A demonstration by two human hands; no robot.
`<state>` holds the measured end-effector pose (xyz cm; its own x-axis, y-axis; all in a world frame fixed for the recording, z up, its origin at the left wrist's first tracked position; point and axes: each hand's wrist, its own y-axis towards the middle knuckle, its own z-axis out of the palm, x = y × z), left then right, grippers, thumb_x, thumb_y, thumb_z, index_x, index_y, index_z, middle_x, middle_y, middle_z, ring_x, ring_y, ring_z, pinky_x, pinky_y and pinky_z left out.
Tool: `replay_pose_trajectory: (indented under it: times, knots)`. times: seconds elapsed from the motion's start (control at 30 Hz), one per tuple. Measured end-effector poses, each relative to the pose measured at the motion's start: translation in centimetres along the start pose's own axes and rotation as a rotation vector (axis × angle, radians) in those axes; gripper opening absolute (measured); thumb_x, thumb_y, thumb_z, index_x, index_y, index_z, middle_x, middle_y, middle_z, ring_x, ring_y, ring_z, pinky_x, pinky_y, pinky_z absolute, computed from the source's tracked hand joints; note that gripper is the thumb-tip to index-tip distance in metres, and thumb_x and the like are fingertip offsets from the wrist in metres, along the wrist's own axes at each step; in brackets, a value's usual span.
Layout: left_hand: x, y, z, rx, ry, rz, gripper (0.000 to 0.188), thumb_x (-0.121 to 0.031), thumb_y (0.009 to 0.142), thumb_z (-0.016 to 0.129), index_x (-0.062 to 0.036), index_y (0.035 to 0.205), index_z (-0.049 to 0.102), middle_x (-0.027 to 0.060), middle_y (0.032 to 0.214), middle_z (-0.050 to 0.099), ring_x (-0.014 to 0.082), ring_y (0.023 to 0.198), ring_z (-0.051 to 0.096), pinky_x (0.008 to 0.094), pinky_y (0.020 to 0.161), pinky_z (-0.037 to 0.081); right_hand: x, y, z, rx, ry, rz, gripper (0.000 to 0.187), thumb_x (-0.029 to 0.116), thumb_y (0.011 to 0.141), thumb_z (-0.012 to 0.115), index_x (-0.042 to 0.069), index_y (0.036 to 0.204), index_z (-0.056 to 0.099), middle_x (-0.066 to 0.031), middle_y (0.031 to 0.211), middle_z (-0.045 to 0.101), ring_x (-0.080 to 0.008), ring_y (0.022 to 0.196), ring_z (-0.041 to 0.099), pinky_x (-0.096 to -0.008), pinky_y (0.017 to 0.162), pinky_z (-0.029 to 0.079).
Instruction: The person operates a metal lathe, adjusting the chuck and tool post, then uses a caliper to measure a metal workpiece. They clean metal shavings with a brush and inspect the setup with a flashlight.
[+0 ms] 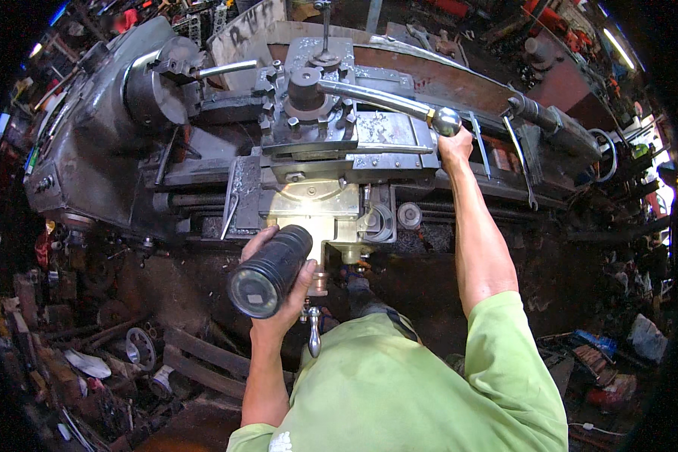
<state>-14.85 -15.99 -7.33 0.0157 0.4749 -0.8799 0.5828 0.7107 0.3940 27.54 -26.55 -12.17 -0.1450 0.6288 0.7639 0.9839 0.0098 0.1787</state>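
Note:
I stand at a grey metal lathe (90, 135). My left hand (279, 301) is shut on a black flashlight (270, 271) that throws a bright patch on the lathe's apron (316, 207). My right hand (456, 147) reaches up to the carriage, just below the shiny ball knob (446, 120) of the long tool-post lever (369, 96); its fingers curl over a part at the carriage's right edge. A metal rod (226, 69) sticks out of the chuck (158, 87) toward the tool post (309, 98).
A crank handle (313, 331) hangs below the apron near my left wrist. The tailstock (557, 124) with its handwheel (604, 154) sits at the right. Scrap metal, gears and bars litter the floor at lower left (139, 346). More clutter lies at lower right (618, 361).

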Motion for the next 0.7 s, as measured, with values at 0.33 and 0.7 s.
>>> replay_pose_trajectory:
  times: [0.33,0.7]
  knots:
    - [0.09,0.44,-0.08,-0.013,-0.039,0.005,0.064,-0.012,0.079,0.083,0.0022,0.132,0.05,0.0162,0.127,0.056,0.0261,0.115,0.058,0.0376,0.1,0.048,-0.13,0.6,0.41,-0.033,-0.011,-0.034,0.035,0.032,0.082,0.057,0.003,0.094,0.074,-0.0228,0.093,0.072,-0.0367,0.092,0.069,-0.0424,0.088,0.05]
    - [0.36,0.62,-0.07,0.029,0.007,0.035,0.063,-0.004,0.08,0.08,0.0015,0.134,0.047,0.0163,0.13,0.056,0.026,0.119,0.057,0.0387,0.104,0.046,-0.15,0.33,0.11,-0.011,-0.003,-0.01,0.036,0.034,0.083,0.059,0.004,0.096,0.074,-0.0242,0.101,0.071,-0.039,0.1,0.067,-0.0437,0.092,0.048]
